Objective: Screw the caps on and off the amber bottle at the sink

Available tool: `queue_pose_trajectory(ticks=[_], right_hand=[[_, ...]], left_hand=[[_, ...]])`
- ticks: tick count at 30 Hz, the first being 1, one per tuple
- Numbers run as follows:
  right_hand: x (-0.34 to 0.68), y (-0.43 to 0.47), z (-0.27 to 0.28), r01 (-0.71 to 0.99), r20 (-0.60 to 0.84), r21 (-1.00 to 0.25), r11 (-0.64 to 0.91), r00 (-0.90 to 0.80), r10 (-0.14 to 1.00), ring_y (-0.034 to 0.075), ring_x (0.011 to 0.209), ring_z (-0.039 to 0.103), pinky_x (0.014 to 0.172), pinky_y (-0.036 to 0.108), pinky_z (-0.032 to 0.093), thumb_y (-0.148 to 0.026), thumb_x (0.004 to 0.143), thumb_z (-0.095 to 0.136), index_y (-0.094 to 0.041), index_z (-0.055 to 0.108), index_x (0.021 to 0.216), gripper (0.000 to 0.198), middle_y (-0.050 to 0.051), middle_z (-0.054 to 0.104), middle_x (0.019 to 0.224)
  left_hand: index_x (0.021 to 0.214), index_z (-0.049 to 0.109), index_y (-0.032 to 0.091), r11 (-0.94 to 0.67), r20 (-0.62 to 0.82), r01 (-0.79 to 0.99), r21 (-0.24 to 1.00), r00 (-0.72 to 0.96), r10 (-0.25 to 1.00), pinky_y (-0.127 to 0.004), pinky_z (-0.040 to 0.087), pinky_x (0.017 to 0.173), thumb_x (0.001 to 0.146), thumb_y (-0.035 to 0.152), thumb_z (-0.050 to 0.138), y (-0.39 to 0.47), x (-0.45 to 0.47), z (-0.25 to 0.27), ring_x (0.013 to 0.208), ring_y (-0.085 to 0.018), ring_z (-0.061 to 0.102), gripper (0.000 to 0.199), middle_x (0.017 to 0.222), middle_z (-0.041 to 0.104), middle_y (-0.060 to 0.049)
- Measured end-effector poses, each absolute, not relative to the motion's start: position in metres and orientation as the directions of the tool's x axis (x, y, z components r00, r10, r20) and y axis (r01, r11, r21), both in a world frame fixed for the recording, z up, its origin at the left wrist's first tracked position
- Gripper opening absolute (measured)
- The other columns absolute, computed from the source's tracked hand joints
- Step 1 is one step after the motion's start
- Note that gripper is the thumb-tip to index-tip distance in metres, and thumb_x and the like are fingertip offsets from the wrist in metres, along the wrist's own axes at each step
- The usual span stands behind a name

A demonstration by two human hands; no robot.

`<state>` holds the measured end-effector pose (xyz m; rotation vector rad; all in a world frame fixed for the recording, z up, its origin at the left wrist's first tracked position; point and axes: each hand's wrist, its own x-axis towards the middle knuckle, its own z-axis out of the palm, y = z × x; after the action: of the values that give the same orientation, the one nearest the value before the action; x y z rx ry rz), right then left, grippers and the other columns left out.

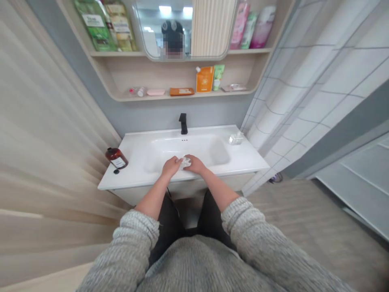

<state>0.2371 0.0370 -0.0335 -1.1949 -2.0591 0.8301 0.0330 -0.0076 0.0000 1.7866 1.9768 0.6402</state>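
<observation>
Over the front rim of the white sink [197, 152], my left hand [172, 166] and my right hand [194, 164] come together around a small white, crumpled-looking piece [185, 163], like tissue. Both hands have their fingers closed on it, and parts of it are hidden behind them. At the far left of the countertop stands an amber bottle [118, 159] with a white label. A small black cap [116, 172] lies in front of it. Near the right back corner sits a clear bottle [236, 139], apart from my hands.
A black faucet [183, 123] rises behind the basin. Above hangs a shelf [182, 97] with an orange pouch [205, 79], a green tube [218, 77] and small items, plus a mirror [182, 30] between larger bottles. A pale curtain [45, 142] borders the left, white tiles [291, 101] the right.
</observation>
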Motion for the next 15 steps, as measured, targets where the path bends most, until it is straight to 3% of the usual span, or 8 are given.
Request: queue_pose_trajectory(ticks=[2,5,8,12,15], right_hand=[[0.237,0.037,-0.033,0.507,0.200,-0.758,0.411,-0.418,0.886,0.032,0.126,0.076,0.118,0.049,0.059,-0.028,0.071,0.099,-0.025,0.074,0.144,0.078,0.011,0.078,0.144],[0.236,0.038,-0.033,0.505,0.201,-0.754,0.420,-0.432,0.879,0.031,0.125,0.076,0.118,0.049,0.059,-0.029,0.071,0.099,-0.025,0.075,0.143,0.076,0.009,0.079,0.141],[0.236,0.038,-0.034,0.499,0.193,-0.761,0.414,-0.435,0.880,0.030,0.126,0.076,0.116,0.047,0.060,-0.027,0.072,0.098,-0.025,0.073,0.146,0.078,0.010,0.077,0.147],[0.236,0.037,-0.034,0.515,0.170,-0.768,0.380,-0.408,0.897,0.029,0.118,0.078,0.111,0.046,0.062,-0.028,0.073,0.099,-0.023,0.071,0.150,0.082,0.012,0.076,0.148],[0.236,0.035,-0.033,0.542,0.163,-0.756,0.366,-0.385,0.908,0.029,0.115,0.078,0.111,0.046,0.063,-0.029,0.073,0.100,-0.022,0.071,0.149,0.083,0.013,0.076,0.148]], left_hand=[[0.114,0.072,0.028,0.035,0.038,0.790,0.612,-0.074,0.997,-0.034,0.051,0.087,0.105,0.040,0.068,-0.009,0.033,0.000,0.102,-0.028,0.075,0.016,0.105,0.082,-0.005],[0.115,0.072,0.028,0.001,0.049,0.778,0.628,-0.041,0.998,-0.033,0.051,0.089,0.100,0.029,0.072,-0.010,0.032,-0.001,0.102,-0.026,0.074,0.015,0.108,0.082,-0.004],[0.101,0.072,0.027,0.046,0.041,0.773,0.633,-0.093,0.995,-0.033,0.050,0.086,0.101,0.037,0.073,-0.010,0.030,-0.002,0.095,-0.026,0.074,0.010,0.096,0.081,-0.004],[0.083,0.065,0.027,0.094,0.073,0.724,0.683,-0.197,0.978,-0.034,0.049,0.082,0.107,0.048,0.063,-0.009,0.026,-0.002,0.085,-0.025,0.071,0.032,0.080,0.076,-0.002],[0.081,0.062,0.027,0.101,0.117,0.696,0.711,-0.258,0.959,-0.033,0.048,0.079,0.107,0.050,0.061,-0.009,0.023,-0.001,0.082,-0.024,0.069,0.034,0.077,0.073,-0.001]])
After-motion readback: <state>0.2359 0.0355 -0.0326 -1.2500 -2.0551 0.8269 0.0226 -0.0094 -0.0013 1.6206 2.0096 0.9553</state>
